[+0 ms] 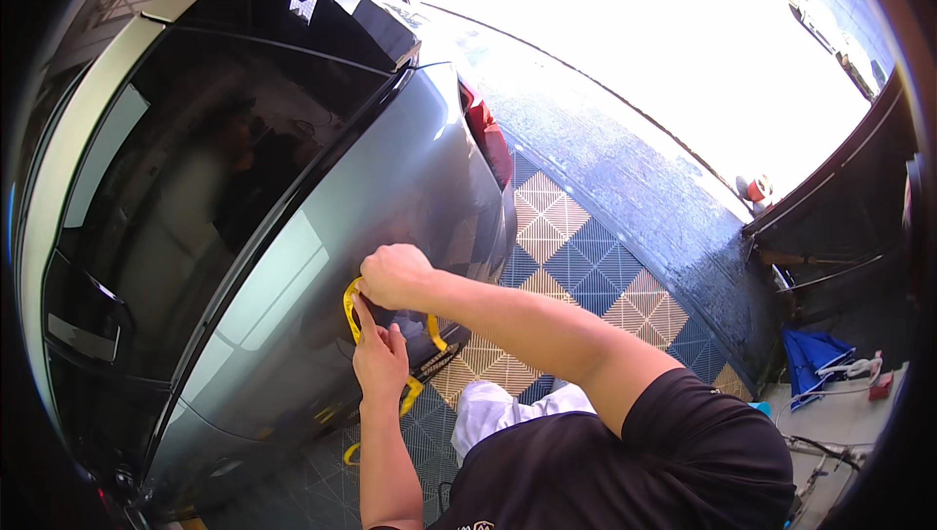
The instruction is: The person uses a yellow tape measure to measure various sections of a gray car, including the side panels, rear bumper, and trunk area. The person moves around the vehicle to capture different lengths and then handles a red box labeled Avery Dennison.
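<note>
A grey car's rear side panel [429, 179] fills the space in front of me. My right hand [395, 276] is closed against the panel, pinching the upper end of a strip of yellow tape [349, 313]. Just below it, my left hand [379, 359] has its index finger stretched up against the tape and its thumb apart. The tape curves along the panel beside my fingertips. Another yellow length [435, 333] hangs right of my left hand, under my right forearm. Whether the two lengths join is hidden by my hands.
A red tail light [488, 135] sits at the car's rear corner, and dark side windows [195, 159] lie left. Blue and tan floor tiles [595, 266] spread behind the car. More yellow tape [412, 396] shows lower down. A blue cloth-like item [815, 359] lies at right.
</note>
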Tool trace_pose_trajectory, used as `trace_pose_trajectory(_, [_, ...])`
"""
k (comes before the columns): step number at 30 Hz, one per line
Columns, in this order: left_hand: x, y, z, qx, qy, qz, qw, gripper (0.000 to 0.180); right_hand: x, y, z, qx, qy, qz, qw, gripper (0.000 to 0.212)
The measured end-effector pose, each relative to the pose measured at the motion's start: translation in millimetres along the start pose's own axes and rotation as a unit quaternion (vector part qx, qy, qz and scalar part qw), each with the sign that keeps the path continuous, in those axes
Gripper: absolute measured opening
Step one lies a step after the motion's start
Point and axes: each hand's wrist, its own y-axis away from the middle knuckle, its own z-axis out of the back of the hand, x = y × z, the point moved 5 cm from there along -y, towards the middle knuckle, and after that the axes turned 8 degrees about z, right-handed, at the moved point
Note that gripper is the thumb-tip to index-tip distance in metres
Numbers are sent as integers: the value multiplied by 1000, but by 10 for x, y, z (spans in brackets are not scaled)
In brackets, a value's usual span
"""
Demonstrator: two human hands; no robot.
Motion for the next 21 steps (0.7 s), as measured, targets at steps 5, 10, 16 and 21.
trace_pose_trajectory(5, [-60, -63, -209, -58, -62, 68, 994, 79, 40, -17, 67, 68, -52, 37, 996, 31])
trace_pose_trajectory(10, [-176, -10, -261, -92, -139, 156, 974, 76, -554, 111, 439, 99, -81, 154, 980, 30])
trace_pose_trajectory(16, [-363, 9, -261, -97, -134, 190, 968, 76, -2181, 307, 2097, 230, -62, 65, 969, 29])
trace_pose_trajectory(21, [-498, 18, -200, -127, -122, 238, 955, 73, -2926, -101, 2778, 174, -8, 110, 979, 30])
